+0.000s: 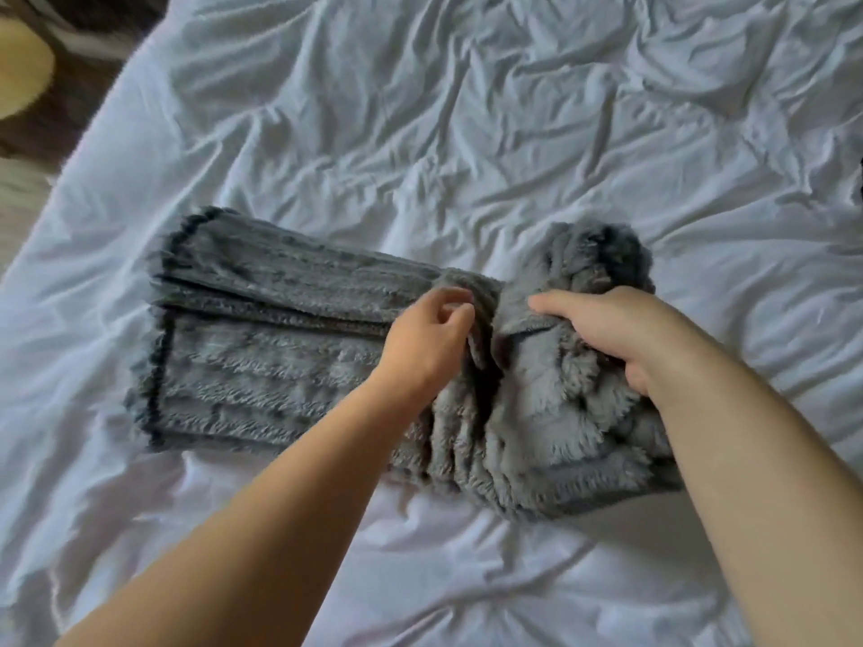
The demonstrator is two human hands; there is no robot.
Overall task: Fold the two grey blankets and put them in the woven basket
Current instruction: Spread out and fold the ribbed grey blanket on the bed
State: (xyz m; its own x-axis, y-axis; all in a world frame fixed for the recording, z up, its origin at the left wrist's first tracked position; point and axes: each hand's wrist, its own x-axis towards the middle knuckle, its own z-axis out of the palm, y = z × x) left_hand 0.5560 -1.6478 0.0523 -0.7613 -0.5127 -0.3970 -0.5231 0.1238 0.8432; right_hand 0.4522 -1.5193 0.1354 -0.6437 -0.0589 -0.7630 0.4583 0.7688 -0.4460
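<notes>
Head view. We find one grey plush blanket lying on a crumpled white bed sheet. It is folded into a long band that runs left to right across the middle of the bed. Its left end is flat and layered, and is closed by a dark stitched hem. Its right end is bunched and raised.

The left hand sits at the band's middle, its fingers curled and pinching a ridge of pile. The right hand, just beside it, is clenched round the bunched right portion. Its thumb lies along the top and the other fingers are buried in the fabric. Both forearms cross the blanket's near edge.

Edges: the bed's left edge runs diagonally at upper left. Beyond it are dark floor and a blurred yellowish object.

Room: bare sheet extends well beyond the blanket on the far side, left of the hem, and on the near side between the forearms.
</notes>
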